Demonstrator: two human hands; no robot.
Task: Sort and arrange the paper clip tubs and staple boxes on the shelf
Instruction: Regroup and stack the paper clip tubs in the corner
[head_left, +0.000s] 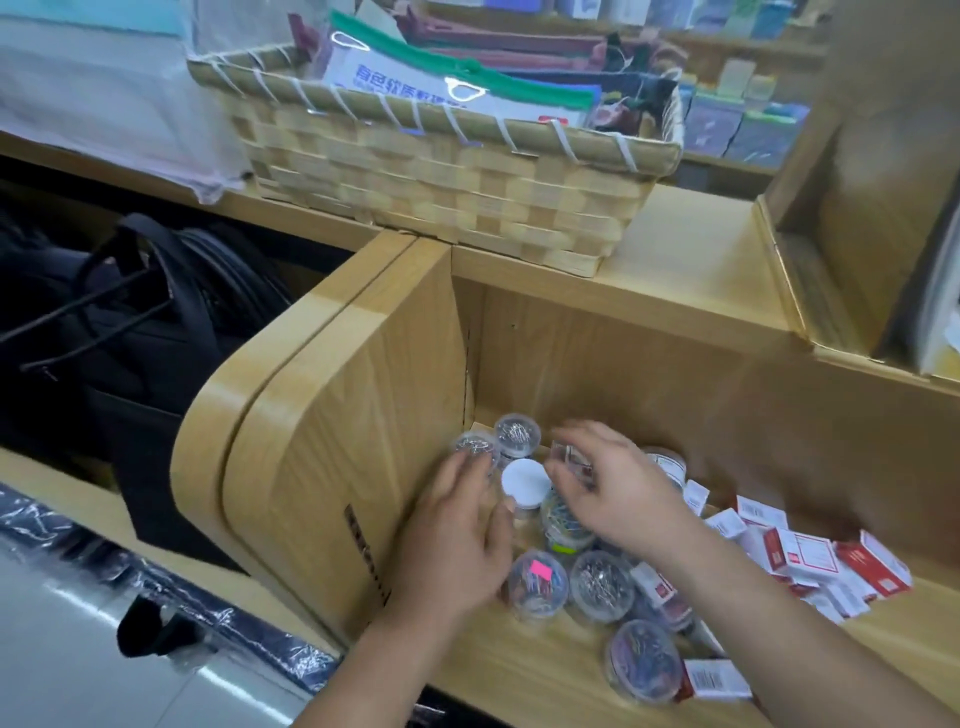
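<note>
Coloured-clip tub (644, 660) foremost | left hand (452, 535) straight-fingered, touching rear tub (474, 449) | right hand (618, 493) pinching clear box (570, 457)

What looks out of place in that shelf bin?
Staple boxes lie in a jumbled heap at right, tilted every way. One stray staple box sits at the front beside a clip tub, apart from it. Nothing looks spilled. Right hand holds a clear box.
</note>
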